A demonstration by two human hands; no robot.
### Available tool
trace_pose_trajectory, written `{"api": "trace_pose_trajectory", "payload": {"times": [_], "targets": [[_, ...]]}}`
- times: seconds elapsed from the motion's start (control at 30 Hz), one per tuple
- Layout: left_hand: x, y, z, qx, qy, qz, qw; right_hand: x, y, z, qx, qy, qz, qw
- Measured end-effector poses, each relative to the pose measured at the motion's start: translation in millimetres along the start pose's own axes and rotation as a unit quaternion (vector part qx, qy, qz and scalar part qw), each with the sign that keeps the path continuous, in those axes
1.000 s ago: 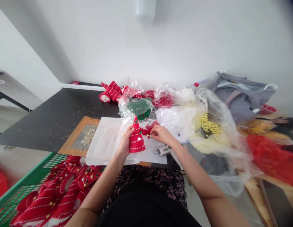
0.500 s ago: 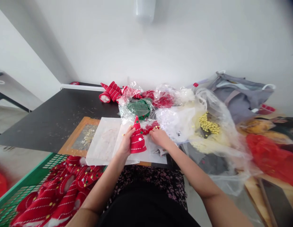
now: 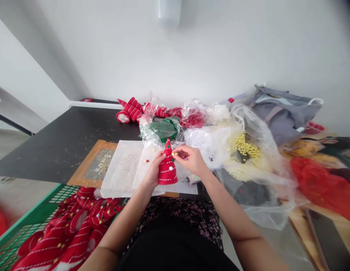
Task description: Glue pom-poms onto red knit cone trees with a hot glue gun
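Wrapped round the left side of a red cone-shaped fabric tree (image 3: 167, 174) is my left hand (image 3: 153, 170). The tree stands upright, with white stitched stripes and small green and white pompoms on it. My right hand (image 3: 191, 160) pinches a small yellow pompom (image 3: 175, 154) right at the tree's upper right side; whether it touches the fabric I cannot tell. Below my right hand a glue gun (image 3: 191, 179) lies on white paper (image 3: 126, 160), its nozzle pointing left. A few loose red and yellow pompoms (image 3: 146, 161) lie left of the tree.
Clear bags of green pompoms (image 3: 165, 128), red pompoms (image 3: 194, 118) and yellow pompoms (image 3: 247, 146) line the back and right. More striped cones (image 3: 131, 111) lie by the wall. A green basket (image 3: 47, 203) full of red cones stands lower left. A grey bag (image 3: 285, 113) sits at right.
My right hand has moved up from the small pompoms on the paper to the tree's upper side, with a yellow pompom between its fingertips. My left hand still holds the tree.
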State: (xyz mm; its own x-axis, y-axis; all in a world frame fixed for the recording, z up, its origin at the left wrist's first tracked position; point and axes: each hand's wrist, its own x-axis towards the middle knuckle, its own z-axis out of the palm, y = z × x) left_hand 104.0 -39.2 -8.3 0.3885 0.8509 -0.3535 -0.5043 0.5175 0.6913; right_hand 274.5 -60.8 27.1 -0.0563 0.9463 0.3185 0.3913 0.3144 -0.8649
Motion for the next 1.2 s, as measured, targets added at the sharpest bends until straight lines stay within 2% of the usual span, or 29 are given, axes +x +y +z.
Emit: {"api": "trace_pose_trajectory", "payload": {"times": [0.1, 0.2, 0.33, 0.43, 0.5, 0.7, 0.93, 1.07, 1.2], "targets": [[-2.6, -0.5, 0.3, 0.019, -0.004, 0.022, 1.0, 3.7, -5.6, 3.8, -0.049, -0.017, -0.046, 0.998], [-3.6, 0.5, -0.6, 0.01, -0.001, 0.025, 1.0, 2.7, -4.2, -1.6, -0.035, -0.002, -0.061, 0.998], [-1.8, 3.3, -1.6, -0.021, 0.018, 0.001, 1.0, -9.0, 3.7, -10.9, 0.044, 0.046, 0.013, 0.998], [0.0, 4.9, -1.6, -0.029, 0.016, -0.039, 0.999, -22.4, 6.9, -8.9, 0.096, 0.045, 0.079, 0.991], [0.4, 5.3, -0.6, -0.023, 0.007, -0.071, 0.997, -30.1, 5.2, -3.3, 0.111, 0.036, 0.089, 0.989], [-2.5, 5.1, 3.1, -0.013, 0.007, -0.084, 0.996, -36.3, -3.6, 10.5, 0.074, 0.042, 0.058, 0.995], [-1.6, 3.7, -0.2, -0.024, 0.021, -0.068, 0.997, -36.9, -4.3, -4.4, 0.109, 0.108, 0.032, 0.988], [0.6, -1.9, 4.4, -0.004, 0.013, -0.016, 1.0, -42.7, -23.6, -4.5, 0.017, 0.085, -0.031, 0.996], [0.0, -5.0, 9.6, 0.077, 0.013, 0.031, 0.996, -47.9, -36.0, 10.3, -0.127, 0.024, -0.096, 0.987]]}}
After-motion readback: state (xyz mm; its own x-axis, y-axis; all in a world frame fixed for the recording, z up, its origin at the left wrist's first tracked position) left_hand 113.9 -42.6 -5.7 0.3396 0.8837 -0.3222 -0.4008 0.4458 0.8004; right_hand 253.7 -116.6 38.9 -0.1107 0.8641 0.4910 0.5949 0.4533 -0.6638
